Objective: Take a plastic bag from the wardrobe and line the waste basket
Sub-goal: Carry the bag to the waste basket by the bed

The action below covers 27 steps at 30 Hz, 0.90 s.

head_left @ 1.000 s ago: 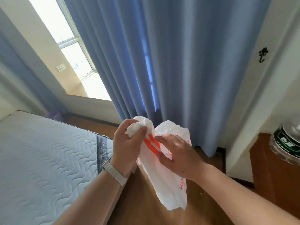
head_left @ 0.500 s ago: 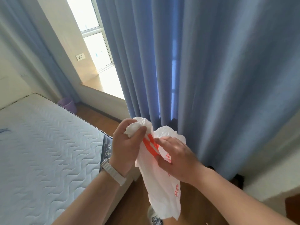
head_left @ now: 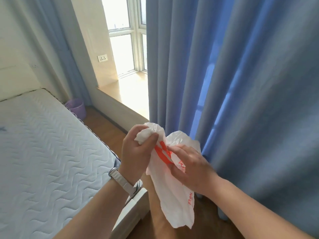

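Observation:
A white plastic bag (head_left: 172,199) with red printing hangs between my hands in front of me. My left hand (head_left: 134,152) grips a crumpled bunch of the bag's top. My right hand (head_left: 189,166) pinches the bag's other side just right of it, fingers curled on the plastic. A purple waste basket (head_left: 76,107) stands far off on the wooden floor, in the corner beyond the bed, below the window ledge; its lower left part is hidden by the mattress.
A bare quilted mattress (head_left: 43,152) fills the left side. Blue curtains (head_left: 241,83) hang along the right, and another curtain in the left corner. A window ledge (head_left: 127,92) juts out ahead. A strip of wooden floor (head_left: 103,128) runs between bed and ledge.
My view has swung left: the window and the purple basket have come further into sight. Both hands keep their hold on the bag, which hangs much the same.

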### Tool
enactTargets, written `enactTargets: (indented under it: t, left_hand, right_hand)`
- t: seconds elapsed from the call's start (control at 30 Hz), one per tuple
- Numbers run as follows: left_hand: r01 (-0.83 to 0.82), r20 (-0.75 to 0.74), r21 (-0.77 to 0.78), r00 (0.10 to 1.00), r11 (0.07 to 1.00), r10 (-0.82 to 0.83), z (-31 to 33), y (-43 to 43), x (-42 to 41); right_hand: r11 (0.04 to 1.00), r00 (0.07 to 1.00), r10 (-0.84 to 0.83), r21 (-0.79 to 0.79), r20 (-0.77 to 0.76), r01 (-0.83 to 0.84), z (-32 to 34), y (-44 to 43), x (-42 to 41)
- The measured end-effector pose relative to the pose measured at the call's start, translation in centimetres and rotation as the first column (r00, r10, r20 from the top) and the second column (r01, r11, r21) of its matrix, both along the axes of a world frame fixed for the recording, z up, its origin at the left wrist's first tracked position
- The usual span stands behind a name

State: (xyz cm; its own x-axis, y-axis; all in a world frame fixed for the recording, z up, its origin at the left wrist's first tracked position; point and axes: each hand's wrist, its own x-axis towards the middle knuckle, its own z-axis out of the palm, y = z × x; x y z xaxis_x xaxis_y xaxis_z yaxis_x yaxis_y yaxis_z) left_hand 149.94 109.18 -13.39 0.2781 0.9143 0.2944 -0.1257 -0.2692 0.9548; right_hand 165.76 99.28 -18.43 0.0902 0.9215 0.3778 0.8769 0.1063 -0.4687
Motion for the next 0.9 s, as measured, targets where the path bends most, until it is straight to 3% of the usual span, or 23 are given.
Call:
enactTargets:
  t: [0.5,0.9]
  left_hand:
    - [-0.353,-0.09,0.04,0.931,0.935,0.355,-0.3,13.0,-1.4]
    - [-0.583,-0.124,0.069,0.8,0.81,0.586,1.9,24.6,8.6]
  right_hand:
    - [0.932,0.931,0.361,-0.02,-0.051,-0.362,-1.5,20.2,1.0]
    - [0.838,0.835,0.545,0.07,-0.073,-0.541,-0.9,37.5,10.3]
